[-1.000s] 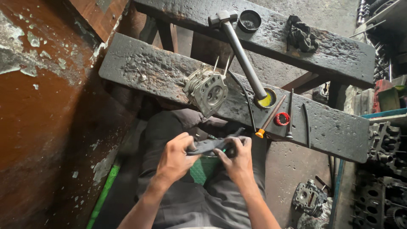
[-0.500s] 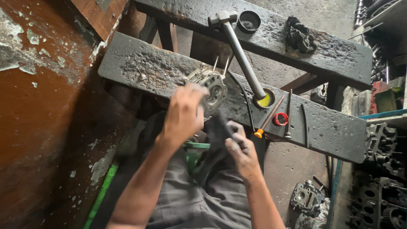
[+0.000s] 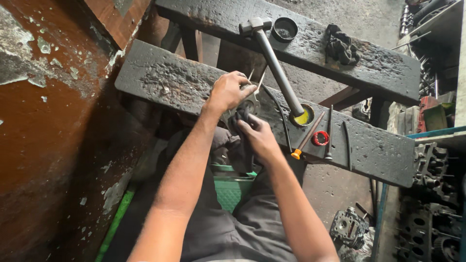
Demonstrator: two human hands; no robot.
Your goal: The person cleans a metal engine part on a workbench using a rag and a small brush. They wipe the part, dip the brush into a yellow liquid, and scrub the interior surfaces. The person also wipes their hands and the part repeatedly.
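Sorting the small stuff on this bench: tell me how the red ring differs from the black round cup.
The red ring is bright red and small; the black round cup is dark and wider. The ring lies on the near plank among thin tools; the cup sits on the far plank beside the hammer head. Both are round with a hollow middle, and neither hand touches them.

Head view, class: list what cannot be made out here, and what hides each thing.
- Metal engine part, head view: mostly covered by the left hand and right hand.
- Dark cloth: its grip is hidden under the right hand.
- Hammer handle end: sunk in a yellow-lined cup.
- Cylinder heads: cut off by the right edge.
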